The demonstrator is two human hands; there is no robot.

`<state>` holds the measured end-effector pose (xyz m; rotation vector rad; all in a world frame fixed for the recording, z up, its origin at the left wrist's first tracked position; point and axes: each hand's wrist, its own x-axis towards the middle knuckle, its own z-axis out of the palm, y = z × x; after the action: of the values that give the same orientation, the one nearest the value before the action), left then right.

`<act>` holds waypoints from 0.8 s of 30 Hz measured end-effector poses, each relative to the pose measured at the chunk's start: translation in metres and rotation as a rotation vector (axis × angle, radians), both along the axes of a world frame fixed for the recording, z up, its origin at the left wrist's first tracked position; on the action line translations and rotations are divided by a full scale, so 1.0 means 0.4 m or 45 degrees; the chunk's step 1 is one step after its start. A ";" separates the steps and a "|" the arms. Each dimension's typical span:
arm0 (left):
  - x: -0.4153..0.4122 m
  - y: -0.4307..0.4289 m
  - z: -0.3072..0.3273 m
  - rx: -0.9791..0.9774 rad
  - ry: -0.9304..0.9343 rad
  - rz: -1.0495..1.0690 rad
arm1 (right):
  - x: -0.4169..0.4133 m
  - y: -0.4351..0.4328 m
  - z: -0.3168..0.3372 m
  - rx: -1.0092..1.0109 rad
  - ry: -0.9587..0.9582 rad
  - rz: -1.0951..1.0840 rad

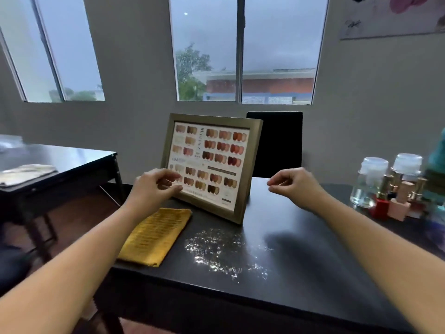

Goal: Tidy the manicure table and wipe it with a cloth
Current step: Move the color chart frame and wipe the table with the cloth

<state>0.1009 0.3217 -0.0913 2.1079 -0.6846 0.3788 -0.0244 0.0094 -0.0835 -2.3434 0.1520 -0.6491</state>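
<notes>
While both forearms stretch over the table [313, 273], the framed colour chart [250, 169] stands tilted, yellow cloth [154, 237] folded left of spilled glitter [216, 249]; left hand [154, 186] half-curled at the frame's corner, grip unclear; right hand [293, 184] loosely curled, empty.

The left hand [154, 186] covers the lower left corner of the bronze-framed nail colour chart [216, 162] at twelve o'clock. I cannot tell whether its curled fingers grip the frame or only hover before it. The chart's lettering is too small to read. Behind it the black chair [277, 141] shows only its backrest.

The left forearm [96, 249] hides part of the left edge of the folded mustard-yellow cloth [156, 237] at ten o'clock.

The right hand [293, 184] brings thumb and fingertips close together. Whether they pinch anything is too small to tell.

At three o'clock the clustered nail polish bottles [397, 201] overlap in a blur, and the edge cuts off a teal thing [438, 155].

At nine o'clock a blurred pale folded cloth [26, 173] lies on the dark side table [79, 160], which is itself cut off.
</notes>
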 end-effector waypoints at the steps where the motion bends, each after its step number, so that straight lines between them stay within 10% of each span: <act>1: 0.038 0.013 -0.013 0.011 -0.006 0.066 | 0.034 0.003 -0.009 -0.008 0.011 0.007; 12: 0.299 0.040 -0.081 -0.095 0.509 0.086 | 0.232 -0.005 -0.075 0.057 0.082 0.033; 24: 0.331 0.026 -0.087 -0.149 0.502 0.080 | 0.279 -0.010 -0.092 0.141 0.084 0.065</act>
<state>0.2331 0.3321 -0.1259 2.0146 -0.3565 0.0301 0.0873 0.0053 -0.1203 -2.2556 0.1536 -0.5260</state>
